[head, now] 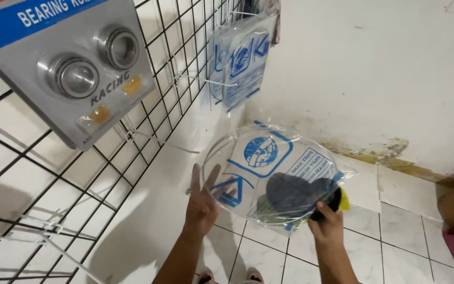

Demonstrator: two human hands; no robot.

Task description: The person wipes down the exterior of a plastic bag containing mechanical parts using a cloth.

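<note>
Head view: a clear plastic bag (277,176) with blue print sits at centre frame, held up between both hands in front of the white wall. Inside it are a coiled cable (thin, running round the bag's edge) and a dark grey part low in the bag.

Right hand (326,221), lower centre-right: fingers closed on the bag's bottom corner, pinching plastic and what looks like a black and yellow bit inside.

Left hand (202,202), lower centre-left: fingers spread apart and pointing up, touching the bag's left edge. It supports the bag rather than clamping it.

The wire rack (148,105) fills the left half of the frame, with white hooks (206,80) sticking out. More bags of the same kind (243,58) hang at top centre. A card with two bearings (80,68) hangs at upper left.

Risks, as I judge them:
- Only one hand really grips. If the pinch slips, the bag likely drops to the tile floor (395,236).
- The heavy part sits low, so the bag may swing or tip.
- The hook tips are close and thin plastic could snag or tear.
- The open left fingers could catch in the rack.
- Another person's limb shows at the right edge and could bump the bag.
</note>
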